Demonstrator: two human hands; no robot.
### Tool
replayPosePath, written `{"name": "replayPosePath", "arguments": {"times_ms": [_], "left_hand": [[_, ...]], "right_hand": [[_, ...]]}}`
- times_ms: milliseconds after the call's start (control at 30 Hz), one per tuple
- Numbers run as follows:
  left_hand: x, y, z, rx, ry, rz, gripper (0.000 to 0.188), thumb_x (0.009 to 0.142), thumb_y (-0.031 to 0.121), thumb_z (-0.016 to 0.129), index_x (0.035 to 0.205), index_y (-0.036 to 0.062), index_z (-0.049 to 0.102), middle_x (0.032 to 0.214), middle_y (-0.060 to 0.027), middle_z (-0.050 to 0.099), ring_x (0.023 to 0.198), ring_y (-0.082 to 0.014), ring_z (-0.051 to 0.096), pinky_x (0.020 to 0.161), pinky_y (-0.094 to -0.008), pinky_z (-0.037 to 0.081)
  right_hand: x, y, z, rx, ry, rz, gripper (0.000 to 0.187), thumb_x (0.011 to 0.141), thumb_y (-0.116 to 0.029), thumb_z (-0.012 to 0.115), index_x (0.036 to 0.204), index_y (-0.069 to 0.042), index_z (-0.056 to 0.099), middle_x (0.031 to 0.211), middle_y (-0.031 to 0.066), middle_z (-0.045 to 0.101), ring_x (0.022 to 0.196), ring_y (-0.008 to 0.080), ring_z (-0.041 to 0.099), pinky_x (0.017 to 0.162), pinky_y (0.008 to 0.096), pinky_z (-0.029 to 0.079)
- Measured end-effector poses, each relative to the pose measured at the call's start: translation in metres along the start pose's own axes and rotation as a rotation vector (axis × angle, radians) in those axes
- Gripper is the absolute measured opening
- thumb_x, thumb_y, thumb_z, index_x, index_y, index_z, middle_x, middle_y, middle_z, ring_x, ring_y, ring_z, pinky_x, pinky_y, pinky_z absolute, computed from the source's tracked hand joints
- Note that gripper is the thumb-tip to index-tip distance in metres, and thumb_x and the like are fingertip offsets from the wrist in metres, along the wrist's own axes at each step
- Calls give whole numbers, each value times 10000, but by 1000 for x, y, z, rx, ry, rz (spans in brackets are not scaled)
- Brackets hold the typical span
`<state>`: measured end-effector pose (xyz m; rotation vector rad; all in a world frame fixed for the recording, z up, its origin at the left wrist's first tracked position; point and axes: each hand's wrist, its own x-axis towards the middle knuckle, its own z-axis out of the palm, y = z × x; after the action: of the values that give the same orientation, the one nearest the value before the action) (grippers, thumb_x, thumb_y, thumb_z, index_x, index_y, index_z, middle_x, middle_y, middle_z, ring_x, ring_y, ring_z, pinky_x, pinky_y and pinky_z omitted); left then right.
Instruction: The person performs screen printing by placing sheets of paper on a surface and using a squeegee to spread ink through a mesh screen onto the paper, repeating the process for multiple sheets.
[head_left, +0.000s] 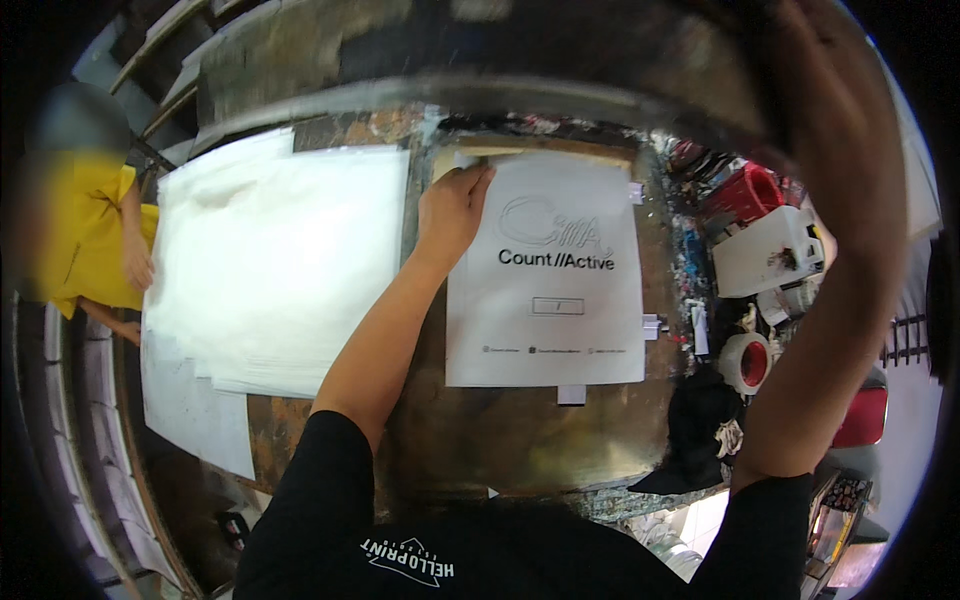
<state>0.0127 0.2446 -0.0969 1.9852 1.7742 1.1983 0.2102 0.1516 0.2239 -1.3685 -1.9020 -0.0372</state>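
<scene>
A white sheet of paper [545,335] with black print and a sketchy outlined logo lies on the worn table. My left hand [458,208] pinches its upper left corner, fingers closed. High at the right, my right hand [822,85] is raised against the end of a large dark frame [480,60], which looks like a screen printing frame tilted up above the table. The right fingers are dark and blurred, but the hand appears closed on the frame's edge. Small white tabs [571,394] stick out around the sheet's right and lower sides.
A broad stack of white sheets [285,270] lies to the left. A person in a yellow top [90,225] stands beyond it, one hand by its edge. On the right are a red container [750,192], a white jerrycan [765,255], a tape roll [745,362] and black cloth [695,425].
</scene>
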Motion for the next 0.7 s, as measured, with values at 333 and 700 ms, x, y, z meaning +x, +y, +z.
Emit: {"name": "replayPosePath", "arguments": {"times_ms": [333, 700], "left_hand": [[-152, -98, -167, 54, 596, -382, 262, 1055, 184, 628, 1064, -47, 750, 853, -144, 749, 728, -129, 610, 685, -323, 513], [-218, -122, -277, 312, 598, -178, 413, 992, 213, 735, 1346, 15, 659, 1424, -224, 617, 1329, -388, 557, 1129, -454, 436]], "right_hand": [[-13, 84, -3, -174, 117, -417, 648, 1041, -629, 511, 1267, -48, 689, 999, 191, 758, 882, 278, 738, 762, 448, 523], [-42, 41, -7, -294, 52, -395, 453, 977, -484, 627, 1073, -48, 710, 938, 214, 721, 914, 437, 680, 892, 490, 472]]}}
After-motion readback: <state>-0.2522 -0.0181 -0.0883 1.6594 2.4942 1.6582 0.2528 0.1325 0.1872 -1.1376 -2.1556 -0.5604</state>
